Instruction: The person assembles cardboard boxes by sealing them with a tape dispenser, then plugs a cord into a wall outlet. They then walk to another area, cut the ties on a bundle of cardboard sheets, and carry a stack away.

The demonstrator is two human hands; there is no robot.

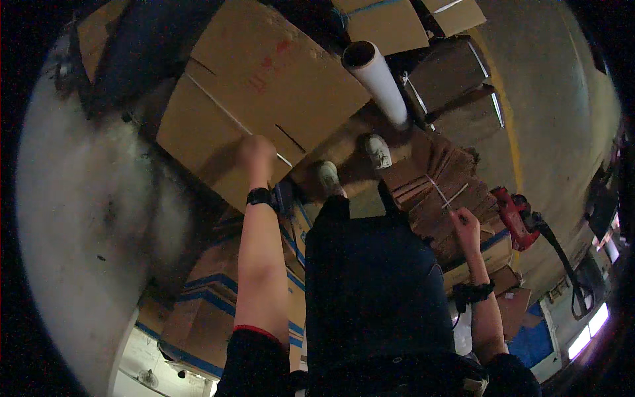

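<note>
My left hand (256, 156), smeared by motion, is over a large cardboard box (291, 79) beside the white strap (221, 109) that runs across it. Whether it touches the box or the strap I cannot tell, and its fingers do not show clearly. On my right, my right hand (467, 228) is closed, with its fingers curled. Its fingertips meet thin white strapping (438, 190) above a stack of flat cardboard pieces (426, 165). What lies between those fingers is too small to make out.
Ahead of my shoes (378, 151) stands a white roll of wrap (387, 89). Strapped cardboard bundles (446, 79) lie beyond it. A red and black tool (514, 218) with a black strap is right of my right hand. Blue-banded boxes (205, 298) sit at lower left.
</note>
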